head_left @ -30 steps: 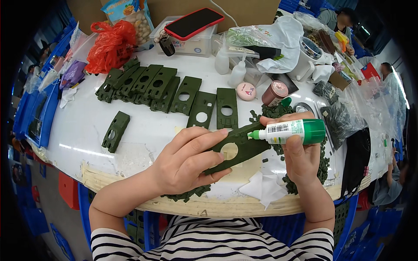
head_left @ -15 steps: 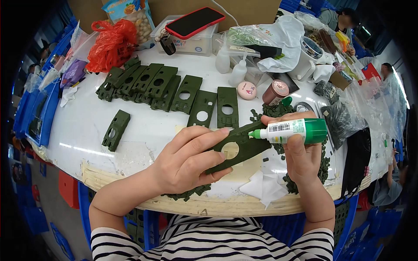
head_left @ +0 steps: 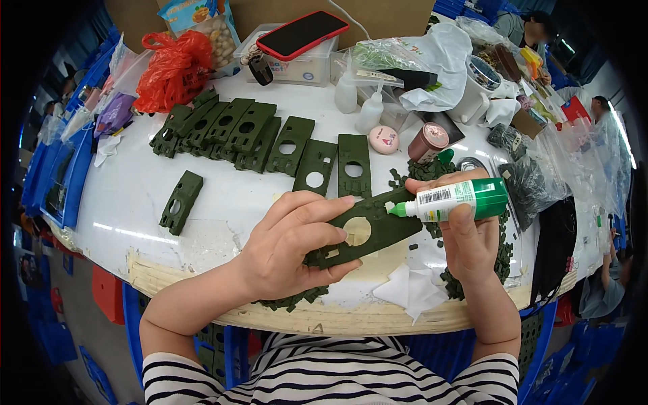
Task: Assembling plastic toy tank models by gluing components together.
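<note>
My left hand (head_left: pixel 287 239) grips a dark green plastic model part (head_left: pixel 390 234), long and flat with a round hole, holding it tilted above the table's near side. My right hand (head_left: pixel 467 246) is closed around a glue bottle (head_left: pixel 445 202), white with a green end and lying nearly level. Its green nozzle tip is at the part's upper face, right of the round hole; whether it touches I cannot tell. Similar green parts (head_left: pixel 288 145) stand in an overlapping row farther back, and one single part (head_left: pixel 181 202) lies apart on the left.
Small dark green pieces (head_left: pixel 432 170) are heaped right of my hands, and more (head_left: pixel 293 299) lie by the near edge. A crumpled white tissue (head_left: pixel 410 290) is nearby. Behind are squeeze bottles (head_left: pixel 370 113), a brown-pink jar (head_left: pixel 429 143), a red bag (head_left: pixel 172 73) and a phone (head_left: pixel 302 35) on a box.
The green part has turned slightly in my left hand, so a small square opening near its lower left end now shows. The glue bottle stays almost in place, its nozzle still at the part.
</note>
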Demonstrator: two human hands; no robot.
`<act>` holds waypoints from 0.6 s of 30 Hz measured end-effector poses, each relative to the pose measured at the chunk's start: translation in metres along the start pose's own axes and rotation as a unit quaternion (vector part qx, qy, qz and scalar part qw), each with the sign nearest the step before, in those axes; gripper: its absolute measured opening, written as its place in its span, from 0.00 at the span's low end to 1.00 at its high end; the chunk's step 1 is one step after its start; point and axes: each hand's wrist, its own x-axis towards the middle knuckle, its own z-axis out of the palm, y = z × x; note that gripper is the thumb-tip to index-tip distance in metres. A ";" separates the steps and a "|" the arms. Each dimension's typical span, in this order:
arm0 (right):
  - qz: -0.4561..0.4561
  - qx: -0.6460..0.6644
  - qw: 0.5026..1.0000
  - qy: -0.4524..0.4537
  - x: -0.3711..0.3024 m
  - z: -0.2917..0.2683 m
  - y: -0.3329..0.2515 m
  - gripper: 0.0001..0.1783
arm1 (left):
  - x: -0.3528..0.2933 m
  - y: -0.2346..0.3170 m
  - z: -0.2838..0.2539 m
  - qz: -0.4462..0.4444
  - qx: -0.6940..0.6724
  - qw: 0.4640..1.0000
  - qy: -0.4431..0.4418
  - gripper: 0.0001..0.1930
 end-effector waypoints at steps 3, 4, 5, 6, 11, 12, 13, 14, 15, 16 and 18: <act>-0.002 -0.016 1.000 -0.006 0.000 -0.001 -0.001 0.18 | 0.000 0.000 0.001 -0.001 -0.004 1.000 0.001 0.33; -0.002 -0.019 1.000 -0.009 0.000 -0.001 -0.001 0.18 | 0.000 -0.001 0.001 -0.002 -0.005 1.000 0.001 0.33; -0.001 -0.020 1.000 -0.008 0.000 -0.001 -0.001 0.18 | 0.000 -0.001 0.001 -0.002 -0.006 1.000 0.002 0.33; -0.001 -0.022 1.000 -0.007 0.000 -0.001 -0.001 0.18 | 0.000 -0.001 0.001 -0.002 -0.007 1.000 0.003 0.33; -0.002 -0.033 0.999 -0.011 0.000 -0.001 -0.002 0.18 | 0.000 -0.001 0.000 -0.002 -0.008 1.000 0.005 0.32; 0.000 -0.032 0.999 -0.011 0.000 0.000 -0.002 0.17 | 0.000 -0.001 0.001 -0.001 -0.009 1.000 0.005 0.32; 0.001 -0.031 0.999 -0.010 0.000 0.000 -0.003 0.17 | 0.000 -0.001 0.001 0.000 -0.010 1.000 0.006 0.32; -0.001 -0.032 0.999 -0.009 0.000 0.000 -0.003 0.17 | 0.000 -0.001 0.001 -0.001 -0.009 1.000 0.005 0.32; -0.003 -0.032 0.999 -0.008 0.000 0.001 -0.002 0.17 | 0.000 0.000 0.001 -0.002 -0.007 1.000 0.005 0.32; -0.006 -0.032 0.999 -0.007 0.000 0.001 -0.002 0.17 | 0.000 0.000 0.000 -0.003 -0.005 1.000 0.004 0.32; -0.010 -0.034 0.999 -0.009 0.000 0.000 -0.001 0.17 | 0.000 0.000 0.000 -0.003 -0.006 1.000 0.004 0.33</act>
